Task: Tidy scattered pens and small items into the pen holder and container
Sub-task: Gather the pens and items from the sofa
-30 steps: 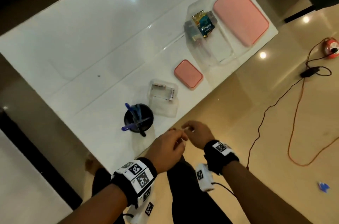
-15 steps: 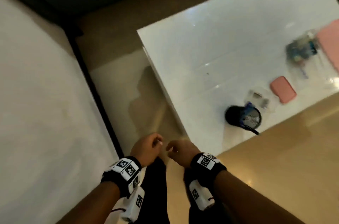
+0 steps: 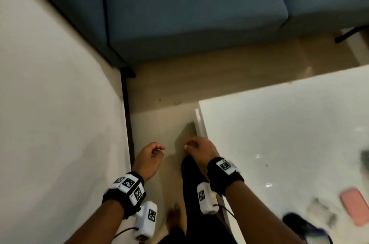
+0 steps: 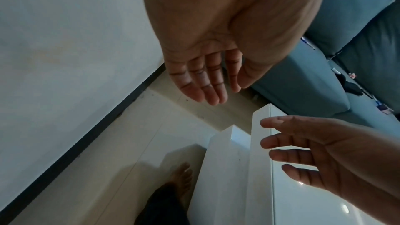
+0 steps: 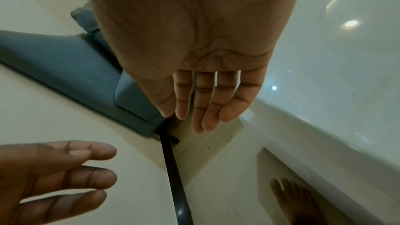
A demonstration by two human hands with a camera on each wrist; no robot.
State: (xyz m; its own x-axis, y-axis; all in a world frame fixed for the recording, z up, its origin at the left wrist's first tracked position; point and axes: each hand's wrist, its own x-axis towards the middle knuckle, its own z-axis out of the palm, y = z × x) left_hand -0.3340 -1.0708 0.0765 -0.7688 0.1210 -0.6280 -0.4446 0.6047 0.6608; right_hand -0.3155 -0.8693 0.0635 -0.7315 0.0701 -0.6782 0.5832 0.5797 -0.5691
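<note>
Fingers loose and holding nothing on left hand [image 3: 148,156] and right hand [image 3: 199,148], both above beige floor, black mesh pen holder [image 3: 305,227] blurred on glossy white table [image 3: 279,133] beside pink rectangular lid [image 3: 354,205].

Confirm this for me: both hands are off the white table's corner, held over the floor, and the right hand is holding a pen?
Not quite: the right hand holds no pen. The right wrist view shows its fingers relaxed and its palm bare. The left hand is bare too, and both hang over the floor by the white table.
</note>
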